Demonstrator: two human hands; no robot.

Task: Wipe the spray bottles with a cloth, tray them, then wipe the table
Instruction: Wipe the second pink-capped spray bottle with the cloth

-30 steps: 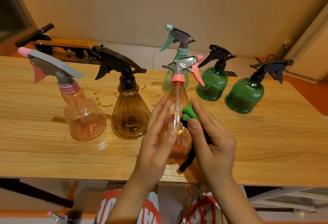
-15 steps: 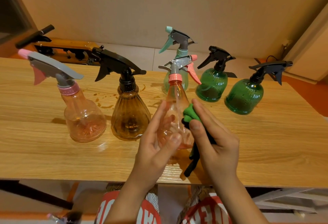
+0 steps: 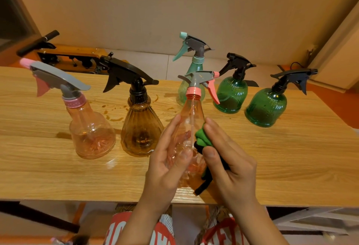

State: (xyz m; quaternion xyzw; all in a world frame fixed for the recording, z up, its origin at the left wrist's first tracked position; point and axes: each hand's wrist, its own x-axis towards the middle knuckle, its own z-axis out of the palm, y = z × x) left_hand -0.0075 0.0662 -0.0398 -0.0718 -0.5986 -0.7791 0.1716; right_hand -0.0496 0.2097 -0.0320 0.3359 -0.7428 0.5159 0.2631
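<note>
One clear orange, pink-collared spray bottle held in left fingers; right fingers pinch green-black cloth against it.

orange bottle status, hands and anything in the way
Left hand holds orange bottle. Right hand presses green cloth to its side. Amber bottle close beside left hand; no tray in view.

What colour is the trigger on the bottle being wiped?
Pink: the trigger of the held spray bottle; head view.
</note>
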